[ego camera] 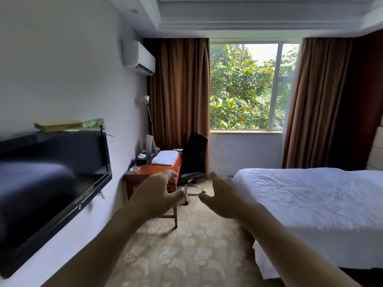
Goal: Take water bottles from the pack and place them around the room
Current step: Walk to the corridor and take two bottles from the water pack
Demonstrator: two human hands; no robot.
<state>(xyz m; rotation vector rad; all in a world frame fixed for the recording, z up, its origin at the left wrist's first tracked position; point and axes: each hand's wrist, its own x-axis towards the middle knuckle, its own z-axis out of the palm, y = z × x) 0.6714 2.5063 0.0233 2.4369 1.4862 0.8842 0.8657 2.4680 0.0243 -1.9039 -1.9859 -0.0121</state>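
No water bottle and no pack shows in the head view. Both my arms reach forward at chest height in a hotel room. My left hand [158, 193] is curled with fingers apart and holds nothing; it hangs in front of the near corner of a reddish wooden desk [154, 169]. My right hand [221, 196] is beside it, fingers spread and empty, over the carpet between the desk and the bed [310, 195].
A black TV [51, 179] hangs on the left wall. The desk carries a folded white towel [165, 158], a tissue box [143, 159] and a glass ashtray [134, 168]. A black office chair [194, 160] stands by the window. Patterned carpet [186, 255] runs ahead.
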